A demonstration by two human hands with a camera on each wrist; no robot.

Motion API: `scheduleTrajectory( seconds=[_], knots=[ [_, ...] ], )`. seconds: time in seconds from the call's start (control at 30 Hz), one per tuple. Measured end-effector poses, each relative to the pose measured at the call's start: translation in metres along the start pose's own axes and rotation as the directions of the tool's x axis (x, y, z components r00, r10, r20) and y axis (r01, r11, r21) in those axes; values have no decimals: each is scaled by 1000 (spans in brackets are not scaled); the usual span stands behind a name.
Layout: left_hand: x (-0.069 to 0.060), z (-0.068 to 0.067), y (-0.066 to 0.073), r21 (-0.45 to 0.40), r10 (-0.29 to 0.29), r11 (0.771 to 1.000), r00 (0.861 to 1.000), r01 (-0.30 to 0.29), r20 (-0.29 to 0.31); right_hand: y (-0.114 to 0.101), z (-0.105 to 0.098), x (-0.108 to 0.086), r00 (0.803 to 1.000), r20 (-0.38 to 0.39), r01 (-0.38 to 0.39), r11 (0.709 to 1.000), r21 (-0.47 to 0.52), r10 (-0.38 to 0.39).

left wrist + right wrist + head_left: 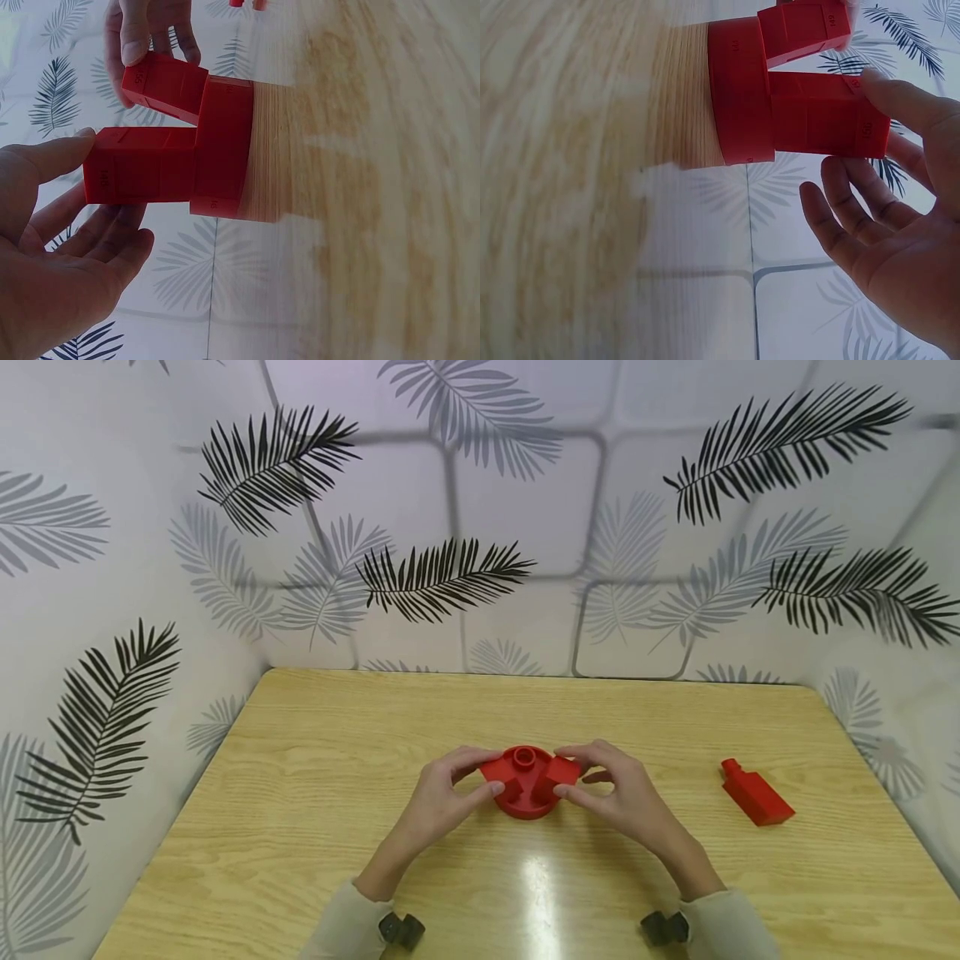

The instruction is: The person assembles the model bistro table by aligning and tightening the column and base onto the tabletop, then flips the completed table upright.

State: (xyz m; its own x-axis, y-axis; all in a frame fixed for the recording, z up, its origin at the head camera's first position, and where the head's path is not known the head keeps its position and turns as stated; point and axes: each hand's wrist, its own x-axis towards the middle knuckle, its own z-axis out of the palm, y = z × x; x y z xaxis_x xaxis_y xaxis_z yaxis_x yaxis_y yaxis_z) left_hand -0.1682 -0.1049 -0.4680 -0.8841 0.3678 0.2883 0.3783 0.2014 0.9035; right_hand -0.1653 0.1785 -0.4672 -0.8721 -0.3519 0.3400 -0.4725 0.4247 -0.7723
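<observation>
A round red base (pixel 527 810) lies on the table, with a raised ring-shaped socket (pixel 524 757) at its far side. Two red blocks stand up from it, leaning outward. My left hand (pixel 446 789) pinches the top of the left red block (pixel 142 165) between thumb and fingers. On the other side, my right hand (pixel 618 789) pinches the right red block (pixel 829 116) the same way. Small markings show on the blocks and the base's side. The lower ends of both blocks are hidden inside the base.
A third red block (pixel 757 797) with a narrow round neck lies on its side at the right of the wooden table (pixel 300 827). Leaf-patterned walls (pixel 510 627) rise behind the table and along its sides.
</observation>
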Motion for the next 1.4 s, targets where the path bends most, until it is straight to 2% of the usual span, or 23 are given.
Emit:
scheduleTrajectory(
  seconds=[0.27, 0.73, 1.1, 1.4],
  knots=[
    [-1, 0, 1, -2, -7, 1000, 1000, 7, 2, 3, -2, -2, 999, 43, 27, 999, 25, -28],
    [0, -1, -2, 22, 2, 1000, 1000, -2, 7, 1, -2, 0, 996, 67, 57, 998, 28, -59],
    [0, -4, -2, -6, -21, 1000, 1000, 21, 2, -2, 1, 0, 998, 48, 45, 998, 43, -47],
    [0, -5, 0, 22, -43, 999, 999, 43, -2, 0, 4, -1, 998, 57, 28, 998, 53, -31]
  ],
)
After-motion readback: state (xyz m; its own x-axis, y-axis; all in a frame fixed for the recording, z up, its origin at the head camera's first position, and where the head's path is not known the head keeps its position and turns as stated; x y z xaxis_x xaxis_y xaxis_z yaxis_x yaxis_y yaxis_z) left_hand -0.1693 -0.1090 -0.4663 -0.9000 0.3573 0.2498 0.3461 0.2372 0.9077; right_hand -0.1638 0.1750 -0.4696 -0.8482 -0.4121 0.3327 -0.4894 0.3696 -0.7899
